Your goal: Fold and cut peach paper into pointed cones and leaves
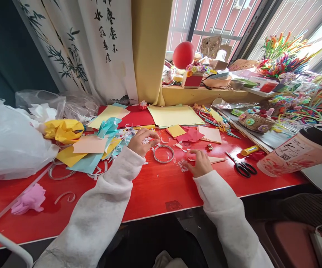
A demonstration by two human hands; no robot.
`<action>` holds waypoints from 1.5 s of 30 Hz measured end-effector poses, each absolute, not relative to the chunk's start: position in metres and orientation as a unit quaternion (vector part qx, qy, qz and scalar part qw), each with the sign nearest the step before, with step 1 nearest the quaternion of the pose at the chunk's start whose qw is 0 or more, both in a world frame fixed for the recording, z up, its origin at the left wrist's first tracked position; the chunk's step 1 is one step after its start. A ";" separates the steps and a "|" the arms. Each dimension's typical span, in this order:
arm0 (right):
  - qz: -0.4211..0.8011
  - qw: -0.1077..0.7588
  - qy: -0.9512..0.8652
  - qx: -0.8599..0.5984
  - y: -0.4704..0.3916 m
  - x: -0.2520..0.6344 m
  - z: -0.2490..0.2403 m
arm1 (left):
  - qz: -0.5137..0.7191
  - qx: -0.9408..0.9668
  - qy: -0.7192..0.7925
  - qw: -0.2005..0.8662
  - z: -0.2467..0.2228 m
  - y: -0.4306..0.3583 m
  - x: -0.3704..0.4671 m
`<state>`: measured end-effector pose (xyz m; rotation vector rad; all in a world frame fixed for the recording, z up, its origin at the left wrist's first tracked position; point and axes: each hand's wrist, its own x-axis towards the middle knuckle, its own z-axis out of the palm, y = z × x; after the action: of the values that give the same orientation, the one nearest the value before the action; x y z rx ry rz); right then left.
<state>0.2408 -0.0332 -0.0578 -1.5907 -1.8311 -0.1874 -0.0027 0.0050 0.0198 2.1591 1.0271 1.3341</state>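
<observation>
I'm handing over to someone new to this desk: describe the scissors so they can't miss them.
On the red table, find the big pink cup with a black lid, at the right. Between it and the right hand lie the scissors. Their black handle loops and metal blades set them apart from the yellow tube beside them.

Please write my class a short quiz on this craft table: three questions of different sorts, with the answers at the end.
1. True or false: the silver ring lies between the left hand and the right hand.
2. Which of these lies nearest to the scissors?
a) the crumpled pink paper
b) the yellow tube
c) the white plastic bag
3. Fill in the colour: the balloon is ____.

Key: 1. True. 2. b. 3. Red.
</observation>
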 end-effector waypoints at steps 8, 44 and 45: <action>0.108 0.364 -0.769 -0.514 -0.017 0.210 -0.005 | 0.451 0.801 0.283 0.275 0.013 0.003 0.001; 0.052 0.431 -0.806 -0.402 -0.024 0.175 0.002 | 0.472 0.652 0.387 0.450 0.028 -0.010 0.011; 0.048 0.434 -0.805 -0.401 -0.024 0.174 0.001 | 0.482 0.635 0.398 0.454 0.027 -0.010 0.012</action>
<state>0.1737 -0.0243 0.0015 -0.9989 -2.0050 0.1194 0.0122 -0.0097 0.0270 1.5679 0.9831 1.1893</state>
